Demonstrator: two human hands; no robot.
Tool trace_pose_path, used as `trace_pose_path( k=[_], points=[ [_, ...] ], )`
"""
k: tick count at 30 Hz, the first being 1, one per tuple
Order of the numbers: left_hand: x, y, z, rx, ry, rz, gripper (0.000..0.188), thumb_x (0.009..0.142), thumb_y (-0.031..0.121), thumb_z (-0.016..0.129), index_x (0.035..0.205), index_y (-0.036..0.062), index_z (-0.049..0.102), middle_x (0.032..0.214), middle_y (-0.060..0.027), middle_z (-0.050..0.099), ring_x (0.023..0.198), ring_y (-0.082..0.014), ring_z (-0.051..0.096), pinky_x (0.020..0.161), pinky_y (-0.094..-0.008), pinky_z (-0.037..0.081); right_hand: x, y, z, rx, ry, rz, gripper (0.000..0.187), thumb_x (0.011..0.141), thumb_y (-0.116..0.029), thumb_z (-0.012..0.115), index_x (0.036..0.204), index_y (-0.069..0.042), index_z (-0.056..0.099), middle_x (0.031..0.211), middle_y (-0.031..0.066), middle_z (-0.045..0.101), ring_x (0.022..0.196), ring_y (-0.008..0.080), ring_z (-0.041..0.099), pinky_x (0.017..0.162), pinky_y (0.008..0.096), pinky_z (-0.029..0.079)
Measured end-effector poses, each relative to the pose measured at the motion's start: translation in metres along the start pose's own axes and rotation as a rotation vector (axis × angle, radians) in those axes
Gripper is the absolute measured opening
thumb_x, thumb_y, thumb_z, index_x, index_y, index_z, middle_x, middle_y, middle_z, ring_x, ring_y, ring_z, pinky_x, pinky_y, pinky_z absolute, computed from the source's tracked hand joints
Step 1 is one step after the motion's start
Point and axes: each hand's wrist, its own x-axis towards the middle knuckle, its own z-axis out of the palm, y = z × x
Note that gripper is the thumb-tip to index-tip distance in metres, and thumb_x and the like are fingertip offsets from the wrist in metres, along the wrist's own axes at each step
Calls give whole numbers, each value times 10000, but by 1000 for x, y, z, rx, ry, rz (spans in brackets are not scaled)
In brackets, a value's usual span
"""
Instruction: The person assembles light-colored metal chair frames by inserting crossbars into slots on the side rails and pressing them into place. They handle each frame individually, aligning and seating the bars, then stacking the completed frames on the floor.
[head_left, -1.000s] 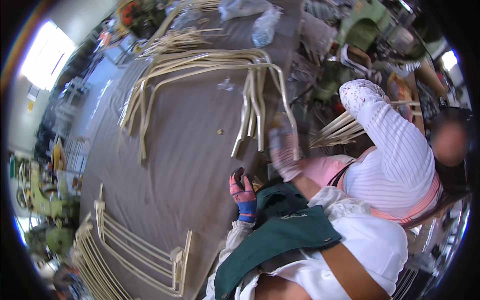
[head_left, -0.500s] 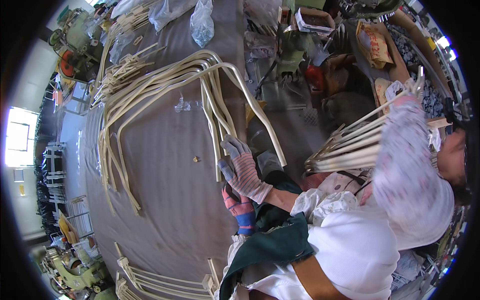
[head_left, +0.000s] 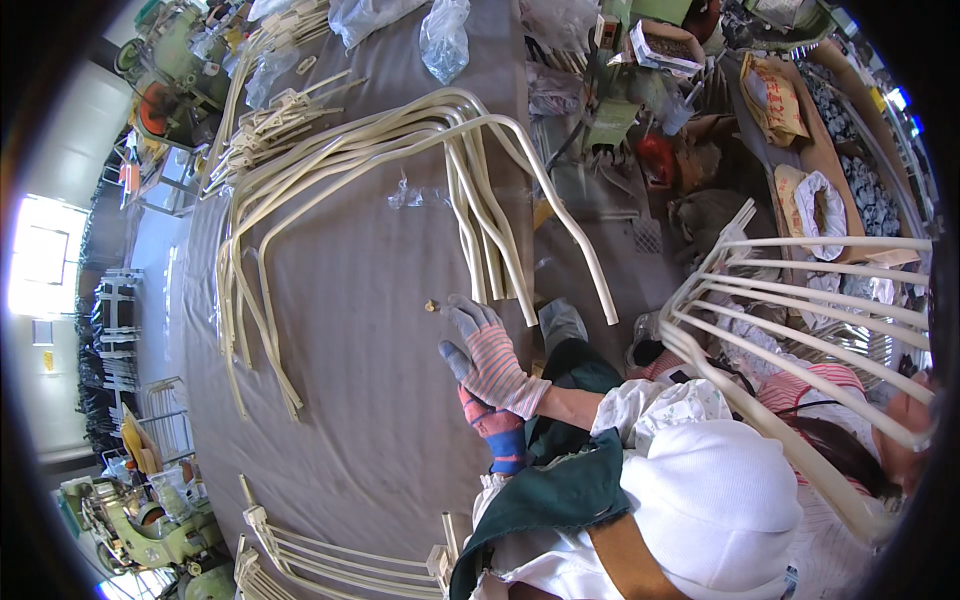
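My right hand point(head_left: 490, 355), in a pink-striped glove with grey fingertips, is raised over the brown-covered table point(head_left: 350, 330). Its fingers are stretched and apart, holding nothing. Beneath it is my left hand point(head_left: 495, 425), in a pink and blue glove; its fingers are mostly hidden behind the right hand, and the two appear to touch. A small brownish piece point(head_left: 431, 306) lies on the table close to the right fingertips. Beyond the hands, a bundle of cream bent tubes point(head_left: 440, 115) lies on the table, some ends projecting past its right edge.
At right a co-worker point(head_left: 815, 395) is beside a raised cream tubular frame point(head_left: 800, 310). More cream parts lie far left point(head_left: 270, 125) and at the near edge point(head_left: 340, 560). Plastic bags point(head_left: 445, 40) rest at the back. Green machines point(head_left: 150, 525) stand left; cartons and sacks point(head_left: 775, 100) far right.
The co-worker's cream tubes have swung round and now spread toward the right edge. My hands have drawn together, the right covering more of the left. The table appears shifted rightward in view.
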Motion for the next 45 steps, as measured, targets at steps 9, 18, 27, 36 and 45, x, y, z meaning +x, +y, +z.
trace_pose_path(
  k=[9, 18, 27, 36, 45],
  points=[
    [6, -12, -3, -16, 4, -16, 458, 766, 62, 623, 1182, 1, 442, 1103, -111, 529, 1025, -195, 506, 903, -321, 387, 10, 6, -3, -111, -81, 28, 485, 746, -240, 602, 1161, -29, 463, 1190, 182, 459, 1121, 343, 414, 954, 427, 333],
    [29, -24, 10, 398, 43, 76, 350, 754, 27, 573, 1097, 6, 514, 1064, -156, 528, 1020, -295, 500, 911, -366, 374, 68, 111, -109, -482, 265, 32, 493, 738, -267, 638, 1139, -39, 465, 1158, 209, 477, 1060, 377, 448, 909, 444, 365],
    [118, -71, 33, 911, -47, -171, 732, 647, 531, 672, 1153, 38, 479, 1115, -136, 518, 1067, -327, 462, 889, -458, 360, 103, 332, -99, 913, 10, 917, 634, 823, -588, 451, 1201, -82, 505, 1172, 89, 516, 1147, 195, 433, 949, 349, 360],
    [143, -63, 73, 1144, -71, -152, 848, 531, 604, 710, 1135, 43, 508, 1122, -173, 484, 1087, -347, 425, 905, -437, 362, 145, 274, -60, 911, -354, 958, 765, 768, -726, 368, 1212, -113, 476, 1081, 87, 517, 1022, 157, 466, 803, 374, 428],
    [149, -61, 54, 873, -174, -264, 676, 660, 469, 690, 1163, 59, 498, 1113, -175, 491, 1066, -327, 447, 912, -407, 372, 132, 218, 32, -127, -352, 718, 698, 805, -591, 454, 1169, 4, 468, 1123, 272, 513, 1094, 407, 450, 918, 416, 363]
  ],
)
